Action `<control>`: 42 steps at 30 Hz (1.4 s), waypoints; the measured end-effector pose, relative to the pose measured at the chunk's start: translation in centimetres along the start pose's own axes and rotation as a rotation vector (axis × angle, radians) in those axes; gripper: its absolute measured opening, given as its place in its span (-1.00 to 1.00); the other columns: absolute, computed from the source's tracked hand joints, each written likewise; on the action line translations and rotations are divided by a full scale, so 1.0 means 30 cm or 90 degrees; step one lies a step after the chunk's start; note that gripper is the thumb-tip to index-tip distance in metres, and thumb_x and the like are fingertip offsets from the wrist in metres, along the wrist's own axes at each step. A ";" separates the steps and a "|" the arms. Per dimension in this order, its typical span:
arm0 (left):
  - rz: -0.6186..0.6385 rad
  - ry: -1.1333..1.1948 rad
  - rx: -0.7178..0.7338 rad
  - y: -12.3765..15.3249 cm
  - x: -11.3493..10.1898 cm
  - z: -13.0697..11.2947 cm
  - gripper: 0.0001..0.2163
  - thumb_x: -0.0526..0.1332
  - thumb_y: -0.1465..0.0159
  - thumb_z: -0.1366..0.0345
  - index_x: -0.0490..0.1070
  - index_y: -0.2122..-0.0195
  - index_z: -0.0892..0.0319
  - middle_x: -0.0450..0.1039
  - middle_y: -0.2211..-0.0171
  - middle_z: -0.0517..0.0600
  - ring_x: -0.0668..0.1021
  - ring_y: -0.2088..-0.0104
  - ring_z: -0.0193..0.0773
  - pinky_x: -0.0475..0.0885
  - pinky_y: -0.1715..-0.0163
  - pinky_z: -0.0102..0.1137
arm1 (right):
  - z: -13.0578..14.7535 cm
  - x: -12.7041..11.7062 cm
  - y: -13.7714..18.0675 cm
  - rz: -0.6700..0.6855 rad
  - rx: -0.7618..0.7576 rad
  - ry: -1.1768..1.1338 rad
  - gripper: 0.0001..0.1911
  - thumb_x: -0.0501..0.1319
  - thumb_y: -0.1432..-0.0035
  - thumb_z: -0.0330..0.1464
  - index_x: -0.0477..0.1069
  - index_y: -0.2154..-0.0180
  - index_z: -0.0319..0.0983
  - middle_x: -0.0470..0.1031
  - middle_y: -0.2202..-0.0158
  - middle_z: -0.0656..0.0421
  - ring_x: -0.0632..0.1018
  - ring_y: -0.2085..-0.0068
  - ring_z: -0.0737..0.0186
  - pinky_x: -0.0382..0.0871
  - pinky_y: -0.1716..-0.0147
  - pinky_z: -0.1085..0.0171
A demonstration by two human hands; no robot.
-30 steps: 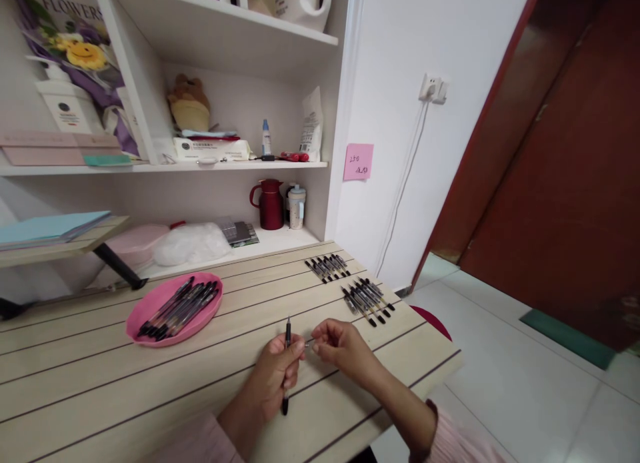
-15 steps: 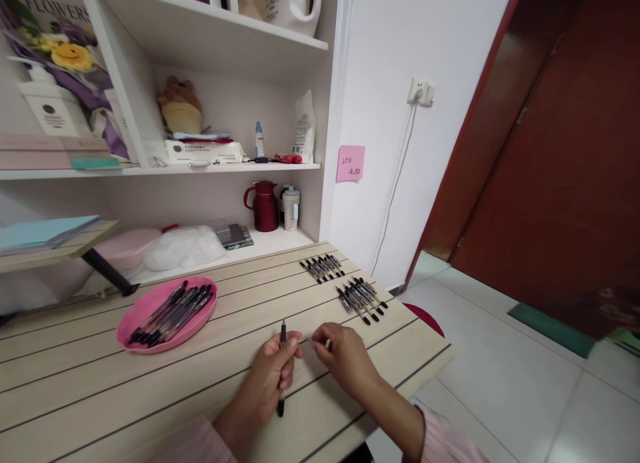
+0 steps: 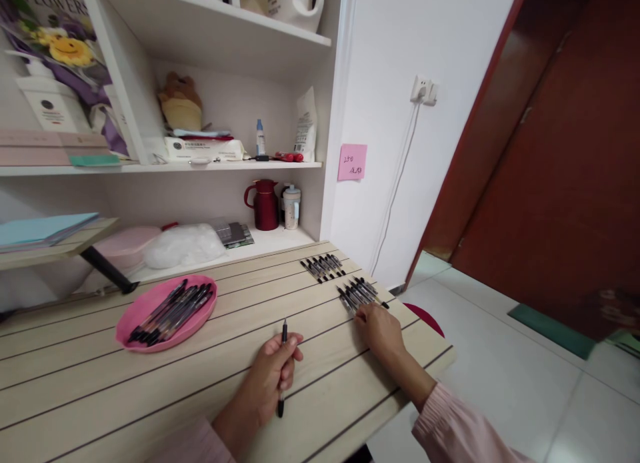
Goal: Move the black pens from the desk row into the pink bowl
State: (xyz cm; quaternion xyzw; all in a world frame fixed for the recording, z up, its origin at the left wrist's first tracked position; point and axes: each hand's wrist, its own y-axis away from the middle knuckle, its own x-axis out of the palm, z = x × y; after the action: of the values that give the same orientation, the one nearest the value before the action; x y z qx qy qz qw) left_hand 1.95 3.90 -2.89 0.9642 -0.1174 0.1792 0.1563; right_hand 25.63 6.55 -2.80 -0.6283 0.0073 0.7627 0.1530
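Observation:
My left hand [image 3: 277, 366] is closed around a black pen [image 3: 285, 331], its bare tip pointing up and away and its dark end sticking out below my fist. My right hand [image 3: 380, 329] reaches to the near end of a row of pens [image 3: 361, 291] on the right of the table. Its fingers are bent down and pressed together there, and what they grip, if anything, is hidden. Farther back lies a second row of pens [image 3: 323, 267]. To the left, a pink tray [image 3: 210, 303] holds a heap of dark pens [image 3: 173, 313].
The striped wooden table [image 3: 210, 389] ends at the right, with a red round stool seat [image 3: 424, 318] just beyond. Shelves at the back hold a red jug [image 3: 265, 206], a pale cup [image 3: 291, 207] and a plastic bag [image 3: 185, 247]. A small raised stand [image 3: 95, 235] is at the left.
My right hand has moved right and away from my left hand, onto the near end of the right row of pens. My left hand keeps its pen almost still.

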 end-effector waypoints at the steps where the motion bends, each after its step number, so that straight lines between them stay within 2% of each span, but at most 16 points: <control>1: 0.000 0.000 -0.001 0.001 0.001 -0.001 -0.74 0.26 -0.06 0.19 0.36 0.29 0.23 0.30 0.53 -0.14 0.09 0.73 -0.61 -0.09 0.79 -0.58 | 0.005 0.001 0.000 0.002 -0.001 0.003 -0.79 0.04 -0.10 -0.38 0.46 0.42 -0.17 0.49 0.31 0.14 0.47 0.30 0.24 0.11 0.45 0.34; 24: -0.003 0.017 -0.006 -0.001 -0.001 -0.002 -0.78 0.25 -0.07 0.24 0.37 0.30 0.24 0.31 0.55 -0.13 0.11 0.72 -0.61 -0.07 0.77 -0.61 | 0.005 0.003 -0.006 0.018 0.018 0.018 -0.76 0.02 -0.16 -0.31 0.45 0.35 -0.18 0.46 0.25 0.12 0.48 0.26 0.23 0.17 0.39 0.33; 27: -0.017 0.073 -0.011 0.000 0.000 -0.002 -0.82 0.18 -0.14 0.23 0.38 0.33 0.25 0.35 0.56 -0.09 0.15 0.73 -0.58 -0.04 0.78 -0.59 | 0.011 -0.015 0.014 -0.018 0.022 -0.015 -0.77 0.03 -0.15 -0.31 0.44 0.36 -0.21 0.46 0.27 0.10 0.47 0.28 0.22 0.16 0.41 0.33; 29: -0.026 0.136 -0.015 0.002 0.004 -0.001 -0.84 0.13 -0.17 0.24 0.37 0.38 0.24 0.38 0.56 -0.06 0.22 0.72 -0.54 0.06 0.76 -0.58 | 0.040 -0.026 0.057 -0.040 0.013 -0.095 -0.78 0.04 -0.13 -0.32 0.43 0.40 -0.22 0.47 0.33 0.11 0.47 0.32 0.23 0.16 0.43 0.34; 30: -0.026 0.172 -0.017 0.005 0.007 0.000 -0.86 0.12 -0.17 0.26 0.36 0.40 0.24 0.39 0.55 -0.04 0.29 0.69 -0.51 0.15 0.72 -0.57 | 0.066 -0.028 0.089 -0.038 -0.003 -0.160 -0.79 0.05 -0.11 -0.32 0.41 0.43 -0.22 0.47 0.38 0.13 0.46 0.36 0.25 0.16 0.44 0.35; 32: -0.010 0.242 -0.019 0.012 0.016 0.002 -0.91 0.16 -0.16 0.31 0.36 0.40 0.23 0.44 0.48 0.00 0.45 0.55 -0.40 0.35 0.53 -0.48 | 0.135 -0.021 0.166 0.031 -0.078 -0.350 -0.79 0.06 -0.08 -0.34 0.37 0.51 -0.24 0.44 0.52 0.19 0.43 0.45 0.31 0.17 0.47 0.39; 34: 0.012 0.301 -0.025 0.020 0.028 0.002 -0.94 0.18 -0.14 0.34 0.37 0.38 0.21 0.48 0.36 0.05 0.53 0.35 -0.26 0.40 0.31 -0.35 | 0.214 -0.004 0.245 0.120 -0.159 -0.530 -0.87 0.12 -0.01 -0.35 0.35 0.51 -0.24 0.42 0.55 0.24 0.40 0.49 0.36 0.17 0.51 0.43; 35: 0.021 0.320 -0.029 0.023 0.033 0.003 -0.94 0.19 -0.14 0.34 0.37 0.36 0.20 0.48 0.30 0.07 0.53 0.28 -0.21 0.39 0.24 -0.30 | 0.251 0.005 0.278 0.138 -0.171 -0.581 -0.94 0.16 0.05 -0.38 0.35 0.48 -0.25 0.42 0.55 0.26 0.38 0.51 0.38 0.17 0.53 0.44; 38: 0.040 0.346 -0.024 0.029 0.045 0.006 -0.95 0.18 -0.16 0.33 0.37 0.36 0.18 0.47 0.21 0.09 0.51 0.17 -0.16 0.35 0.14 -0.25 | 0.320 0.025 0.332 0.123 -0.160 -0.614 -0.93 0.14 0.11 -0.47 0.35 0.46 -0.25 0.39 0.56 0.28 0.35 0.53 0.40 0.16 0.53 0.45; 42: 0.064 0.349 -0.022 0.017 0.037 0.020 -0.81 0.16 -0.18 0.28 0.38 0.18 0.14 0.40 0.04 0.11 0.42 0.00 -0.11 0.24 -0.02 -0.19 | 0.287 0.015 0.294 0.066 -0.156 -0.478 -0.89 0.08 0.05 -0.48 0.36 0.45 -0.24 0.44 0.51 0.23 0.40 0.48 0.36 0.17 0.48 0.43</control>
State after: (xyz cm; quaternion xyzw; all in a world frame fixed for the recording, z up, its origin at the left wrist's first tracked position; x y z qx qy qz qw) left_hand 3.01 3.05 -2.86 0.8701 -0.1212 0.4386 0.1897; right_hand 15.18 -0.02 -3.04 -0.3183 -0.1086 0.9413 0.0301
